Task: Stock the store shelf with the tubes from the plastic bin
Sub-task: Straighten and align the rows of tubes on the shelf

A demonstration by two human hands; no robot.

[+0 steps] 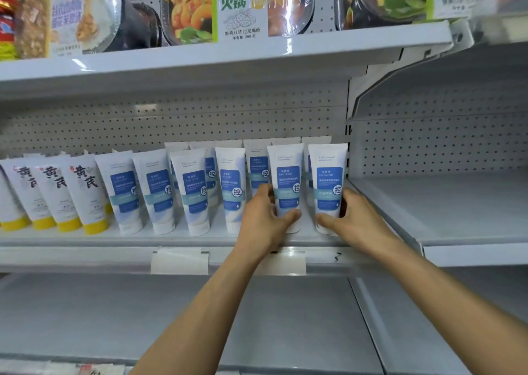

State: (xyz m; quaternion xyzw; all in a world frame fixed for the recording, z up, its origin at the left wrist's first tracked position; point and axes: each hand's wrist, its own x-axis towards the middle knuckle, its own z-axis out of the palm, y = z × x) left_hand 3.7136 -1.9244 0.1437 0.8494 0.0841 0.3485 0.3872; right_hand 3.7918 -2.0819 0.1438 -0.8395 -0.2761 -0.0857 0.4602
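Shelf (pixel 85 241): fingers of left hand (pixel 264 217) grasp one tube (pixel 285 180), right hand (pixel 357 220) another tube (pixel 328 180).

The single wide-angle head camera faced the store shelf (pixel 200 240) head-on from close up, looking forward and slightly downward.
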